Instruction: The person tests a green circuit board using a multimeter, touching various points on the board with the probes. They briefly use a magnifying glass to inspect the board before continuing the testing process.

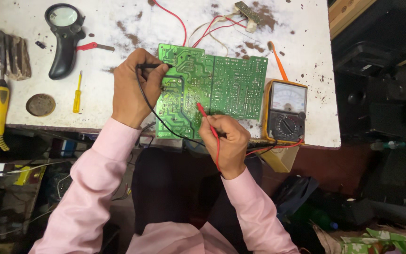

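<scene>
A green circuit board [222,84] lies solder side up on a stained white table [118,28]. My left hand [132,87] grips a black test probe [158,66] and presses its tip onto the board's left part. My right hand [226,141] pinches a red test probe [205,115], its tip touching the board near the lower middle. Black and red leads run from the probes to an analogue multimeter [285,112] in an orange case, lying at the board's right edge.
A black-handled magnifier [64,37], a small yellow screwdriver [77,94], a round tin lid [40,104], a yellow-handled tool [1,108] and a ribbed heat sink [5,51] lie to the left. Red and white wires [212,28] trail behind the board.
</scene>
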